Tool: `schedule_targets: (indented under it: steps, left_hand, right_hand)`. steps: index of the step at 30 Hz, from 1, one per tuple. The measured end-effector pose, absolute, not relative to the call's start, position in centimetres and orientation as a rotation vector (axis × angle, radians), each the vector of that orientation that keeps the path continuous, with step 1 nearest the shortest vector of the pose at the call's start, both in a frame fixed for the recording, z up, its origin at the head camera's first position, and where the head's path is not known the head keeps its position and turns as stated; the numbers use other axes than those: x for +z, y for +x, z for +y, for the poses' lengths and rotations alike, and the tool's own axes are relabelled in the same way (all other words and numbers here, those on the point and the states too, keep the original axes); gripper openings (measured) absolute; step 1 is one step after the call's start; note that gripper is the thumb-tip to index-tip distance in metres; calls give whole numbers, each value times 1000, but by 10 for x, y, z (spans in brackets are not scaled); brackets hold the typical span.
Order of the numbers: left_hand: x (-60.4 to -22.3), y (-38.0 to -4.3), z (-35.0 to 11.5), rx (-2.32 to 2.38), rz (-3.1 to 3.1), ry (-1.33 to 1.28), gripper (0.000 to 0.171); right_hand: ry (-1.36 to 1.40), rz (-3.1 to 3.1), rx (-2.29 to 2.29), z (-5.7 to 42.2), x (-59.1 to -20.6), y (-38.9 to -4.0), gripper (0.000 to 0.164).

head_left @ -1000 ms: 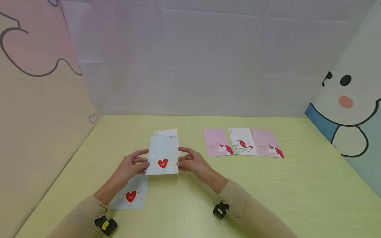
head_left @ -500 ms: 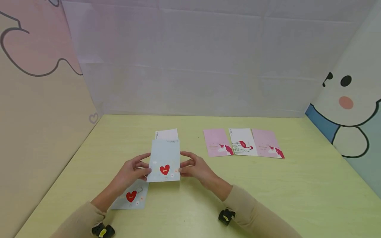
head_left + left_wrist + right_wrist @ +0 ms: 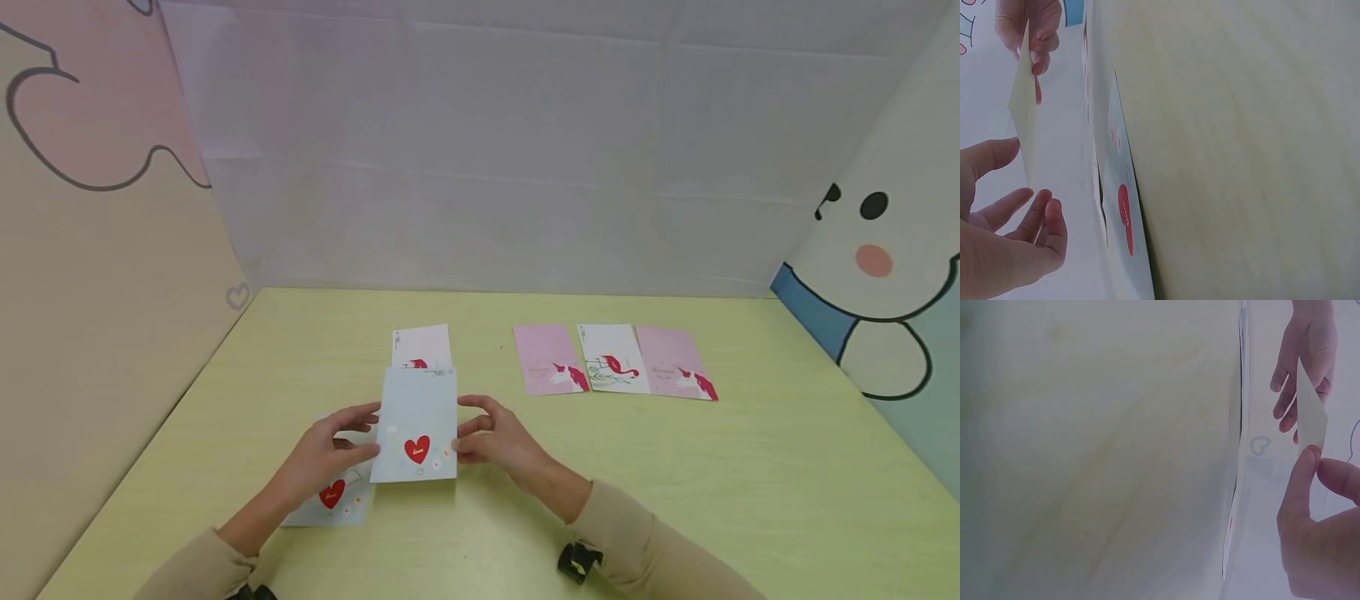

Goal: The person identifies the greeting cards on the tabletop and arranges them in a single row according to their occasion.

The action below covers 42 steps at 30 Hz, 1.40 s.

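Note:
In the head view a pale blue card (image 3: 417,408) with a red heart is held above the table between both hands. My left hand (image 3: 327,457) pinches its left edge, thumb in front and fingers behind. At the opposite edge, my right hand (image 3: 504,443) grips it likewise; the right wrist view shows thumb and finger meeting on the card (image 3: 1312,422). Beneath my left hand lies a second heart card (image 3: 330,498), partly hidden. Behind the held card a white card (image 3: 422,343) with a red print shows only its upper part.
On the right of the yellowish table (image 3: 600,492) three cards lie side by side: a pink unicorn card (image 3: 542,354), a white flamingo card (image 3: 609,346) and another pink unicorn card (image 3: 671,354). A pale wall (image 3: 480,167) closes off the back.
Both hands have drawn the held card toward the person and slightly right. More of the white card behind it now shows. The other cards stay put.

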<state>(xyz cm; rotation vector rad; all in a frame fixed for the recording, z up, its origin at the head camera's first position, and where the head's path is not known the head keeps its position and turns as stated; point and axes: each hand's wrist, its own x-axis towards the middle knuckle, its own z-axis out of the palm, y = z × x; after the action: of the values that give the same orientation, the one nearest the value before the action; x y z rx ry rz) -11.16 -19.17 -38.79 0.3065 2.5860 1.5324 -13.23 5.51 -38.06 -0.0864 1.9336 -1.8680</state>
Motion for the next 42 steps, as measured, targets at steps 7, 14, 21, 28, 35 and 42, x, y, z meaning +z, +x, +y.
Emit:
schedule_targets:
  steps: [7, 14, 21, 28, 35, 42]
  left_hand:
    - [-390, -105, -194, 1365, 2723, 375, 52]
    - [-391, -103, -196, 1341, 2671, 366, 53]
    - [-397, -103, -195, 1256, 2678, 346, 55]
    - [-405, -105, -198, 1225, 2674, 400, 54]
    - [-406, -104, -199, 1222, 2692, 491, 50]
    - [-404, -106, -196, 1139, 2726, 446, 50]
  right_hand:
    - [-98, 1948, -1819, 55, -383, -126, 58]
    - [-66, 1944, -1779, 54, -386, -123, 62]
    - [-50, 1964, -1716, 53, -389, -122, 65]
    - [-48, 1972, -1691, 51, -392, -123, 65]
    - [-39, 1992, -1668, 50, -393, -122, 65]
    - [-48, 1983, -1640, 49, -396, -121, 63]
